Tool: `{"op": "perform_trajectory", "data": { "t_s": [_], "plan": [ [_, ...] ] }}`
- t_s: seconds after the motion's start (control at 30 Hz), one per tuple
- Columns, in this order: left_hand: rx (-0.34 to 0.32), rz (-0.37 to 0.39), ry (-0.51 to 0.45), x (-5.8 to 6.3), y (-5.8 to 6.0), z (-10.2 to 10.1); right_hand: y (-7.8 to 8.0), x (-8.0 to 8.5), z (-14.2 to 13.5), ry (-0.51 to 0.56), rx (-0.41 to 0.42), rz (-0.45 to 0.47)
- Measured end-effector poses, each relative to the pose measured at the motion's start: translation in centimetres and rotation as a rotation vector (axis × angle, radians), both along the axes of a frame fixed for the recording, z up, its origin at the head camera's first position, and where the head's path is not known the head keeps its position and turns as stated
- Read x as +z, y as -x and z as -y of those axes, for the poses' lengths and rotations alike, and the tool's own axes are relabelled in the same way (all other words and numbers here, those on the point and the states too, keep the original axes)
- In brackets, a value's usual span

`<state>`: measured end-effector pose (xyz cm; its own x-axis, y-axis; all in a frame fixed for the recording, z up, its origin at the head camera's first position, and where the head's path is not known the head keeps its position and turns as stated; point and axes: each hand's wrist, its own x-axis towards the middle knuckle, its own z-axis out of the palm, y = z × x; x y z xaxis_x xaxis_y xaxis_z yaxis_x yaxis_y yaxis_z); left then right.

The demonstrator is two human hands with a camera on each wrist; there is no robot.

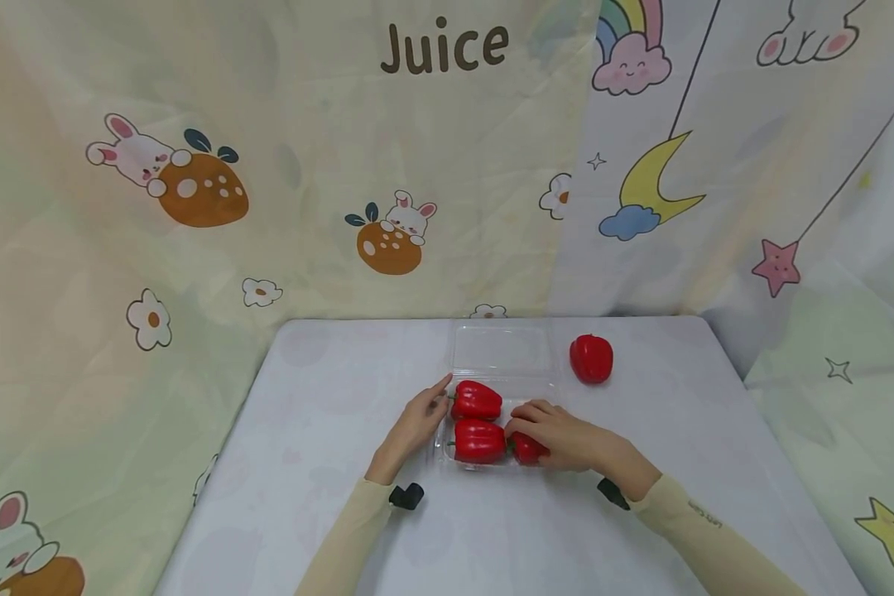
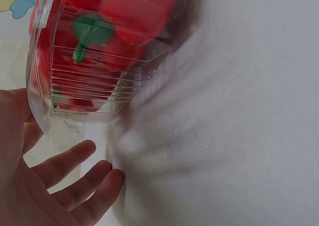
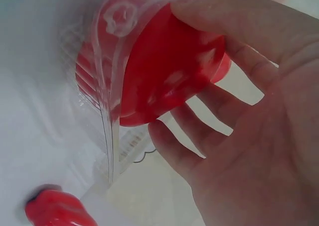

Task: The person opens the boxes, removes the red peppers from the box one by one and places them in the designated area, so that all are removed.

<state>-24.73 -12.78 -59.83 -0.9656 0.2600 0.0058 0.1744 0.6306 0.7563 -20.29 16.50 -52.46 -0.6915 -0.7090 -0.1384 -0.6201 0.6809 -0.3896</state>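
Note:
A clear plastic clamshell box (image 1: pixel 441 451) lies on the table with its lid (image 1: pixel 502 348) folded back. Two red bell peppers fill its left side, one toward the back (image 1: pixel 477 401) and one in front (image 1: pixel 480 441). My right hand (image 1: pixel 566 437) holds a third bell pepper (image 1: pixel 527 449) at the front right of the box; in the right wrist view thumb and fingers lie around this pepper (image 3: pixel 169 61). Beside the left wall is my left hand (image 1: pixel 413 424), its fingers (image 2: pixel 65 164) spread and relaxed. A green stem (image 2: pixel 89 34) shows through that wall.
Another red bell pepper (image 1: pixel 592 359) stands on the white-covered table (image 1: pixel 313 497), right of the lid. Printed cloth (image 1: pixel 305 165) hangs behind the table and along its sides. A dark wrist camera (image 1: pixel 406 497) sits on the left wrist, another (image 1: pixel 612 493) on the right.

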Motion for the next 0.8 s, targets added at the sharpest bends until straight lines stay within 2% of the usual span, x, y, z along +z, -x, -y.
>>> {"op": "perform_trajectory", "data": {
  "t_s": [0.6,0.8],
  "plan": [
    [-0.001,-0.008,0.019,0.0,0.0,0.0,-0.1,0.7,-0.1,0.009,0.015,-0.047],
    [0.004,-0.002,0.021,-0.1,0.1,0.0,-0.1,1.5,-0.1,0.010,0.003,-0.026]
  ]
}}
